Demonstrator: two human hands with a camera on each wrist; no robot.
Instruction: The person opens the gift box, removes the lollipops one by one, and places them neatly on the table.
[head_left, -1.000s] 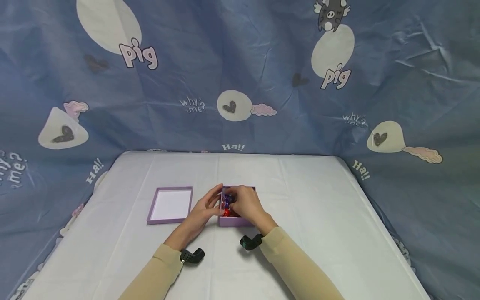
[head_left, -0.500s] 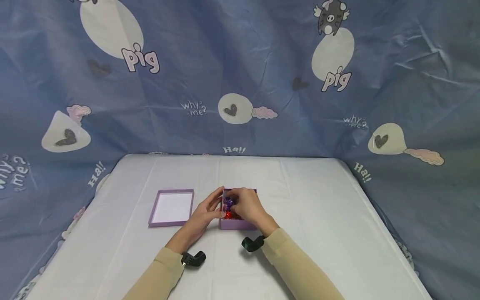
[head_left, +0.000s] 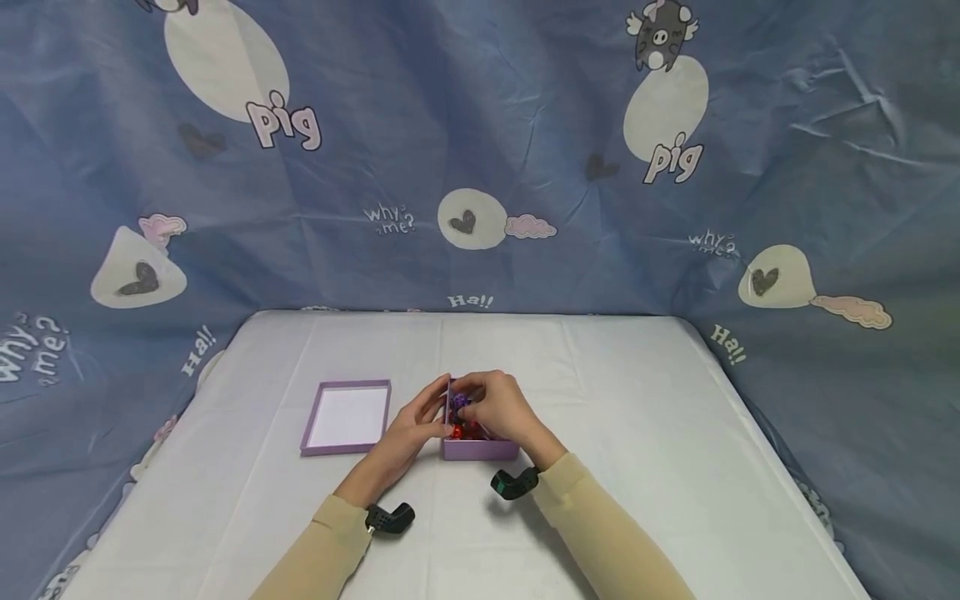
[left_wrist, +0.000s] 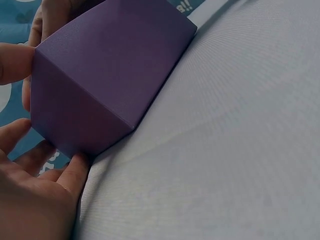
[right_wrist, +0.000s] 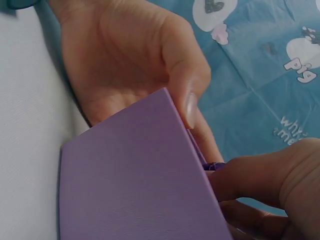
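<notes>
A purple box [head_left: 480, 450] sits on the white-covered table, with shiny red wrapped candies [head_left: 458, 432] and a purple wrapped candy [head_left: 459, 402] inside. My left hand [head_left: 406, 423] holds the box's left side, thumb near the front corner and a finger at the far corner. In the right wrist view the left thumb bends over the rim. My right hand [head_left: 498, 408] reaches into the box from the right, thumb and fingers bent about the purple candy. Its fingertips are partly hidden by the box wall in the right wrist view.
A shallow purple lid [head_left: 347, 417] with a white inside lies left of the box. The white tablecloth [head_left: 637, 467] spreads around both. Behind the table hangs a blue patterned cloth [head_left: 390, 150].
My right hand shifts slightly right and lifts a little at the knuckles, showing more of the red candies. The left hand stays on the box. The whole head view drifts slightly.
</notes>
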